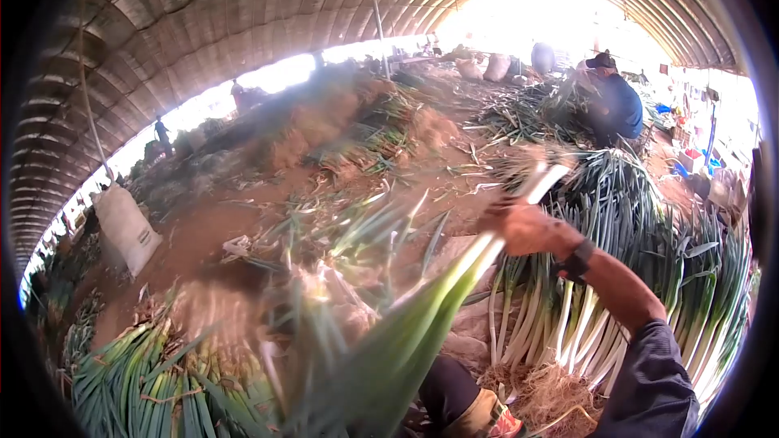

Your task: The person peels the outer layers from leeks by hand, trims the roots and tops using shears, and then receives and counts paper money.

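My right hand [527,229], with a dark watch [577,262] on its wrist, is closed around the white stalks of a couple of long green onions [462,276]. Their white root ends point up and away to the right, while the leaves fan down to the lower left, smeared by motion. Below and right of this arm lies a big pile of green onions [690,276], with tangled roots [556,393] towards me. A bundle of green onions [174,385] rests at the lower left. I do not see my left hand.
Loose leaves and peelings [341,268] litter the brown ground ahead. A white sack [126,227] stands at the left. Another person [621,105] in a dark cap sits by a further onion heap [527,113]. An arched roof [219,24] covers the place.
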`<state>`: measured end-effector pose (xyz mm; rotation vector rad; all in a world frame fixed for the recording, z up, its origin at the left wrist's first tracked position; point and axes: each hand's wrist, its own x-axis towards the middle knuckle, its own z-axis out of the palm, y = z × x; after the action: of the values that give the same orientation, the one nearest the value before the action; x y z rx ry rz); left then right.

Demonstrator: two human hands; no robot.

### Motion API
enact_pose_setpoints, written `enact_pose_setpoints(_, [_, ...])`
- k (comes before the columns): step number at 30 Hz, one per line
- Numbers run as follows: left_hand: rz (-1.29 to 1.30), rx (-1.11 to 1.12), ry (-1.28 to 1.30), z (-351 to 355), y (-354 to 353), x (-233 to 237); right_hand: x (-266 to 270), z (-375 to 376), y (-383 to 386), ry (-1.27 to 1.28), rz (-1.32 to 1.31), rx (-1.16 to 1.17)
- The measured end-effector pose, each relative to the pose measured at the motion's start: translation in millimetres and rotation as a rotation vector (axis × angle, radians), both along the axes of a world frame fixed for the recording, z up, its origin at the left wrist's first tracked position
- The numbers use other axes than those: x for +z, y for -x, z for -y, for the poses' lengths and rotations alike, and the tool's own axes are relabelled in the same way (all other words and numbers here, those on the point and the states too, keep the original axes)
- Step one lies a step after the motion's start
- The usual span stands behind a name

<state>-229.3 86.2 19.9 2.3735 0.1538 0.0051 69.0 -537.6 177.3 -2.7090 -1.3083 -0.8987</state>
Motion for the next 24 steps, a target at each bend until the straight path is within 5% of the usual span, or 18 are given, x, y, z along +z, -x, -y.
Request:
enact_pose_setpoints(1, [0.116,0.059,-0.277,5.0,1.0,18.5,0.3,24.4,8.0,-0.04,-0.036,-0.127])
enact_pose_setpoints(4, [0.152,0.338,0.097,-48.5,-11.5,-37.1,-1.4,81.4,42.1,-0.16,-0.386,-0.771])
enact_pose_setpoints(5, [0.205,0.147,0.246,-50.7,-6.7,-33.7,-22.3,112.7,44.9,-0.212,-0.242,-0.794])
enact_pose_setpoints(8, [0.477,0.144,-0.14,-59.9,-45.9,-68.6,-88.0,183.8,69.9,-0.393,-0.032,-1.036])
enact_pose_setpoints(9, [0.543,0.165,-0.289,-69.0,-43.1,-76.8,-107.9,209.5,79.7,-0.697,-0.255,-1.199])
enact_pose_setpoints(10, [0.377,0.25,-0.165,-39.4,-43.4,-56.8,-111.0,210.5,95.7,-0.88,-0.388,-1.269])
enact_pose_setpoints(12, [0.248,0.332,-0.129,-10.3,-48.3,-30.0,-206.0,311.1,111.1,-1.134,-0.261,-0.852])
enact_pose_setpoints(14, [0.156,0.318,-0.138,9.1,-56.8,-5.6,-278.3,379.6,142.9,-1.281,-0.219,-0.943])
enact_pose_setpoints(16, [0.104,0.319,-0.083,20.2,-65.9,6.4,-308.6,363.6,165.9,-1.056,-0.342,-1.171])
enact_pose_setpoints(20, [0.109,0.308,-0.116,10.0,-90.0,-42.5,-340.5,339.4,232.8,-0.54,-0.482,-1.611])
enact_pose_setpoints(21, [0.083,0.302,-0.137,12.0,-101.4,-52.0,-363.5,343.2,233.3,-0.604,-0.374,-1.373])
enact_pose_setpoints(24, [-0.008,0.293,-0.297,9.3,-131.0,-99.3,-332.0,276.1,183.8,-0.609,-0.69,-1.276])
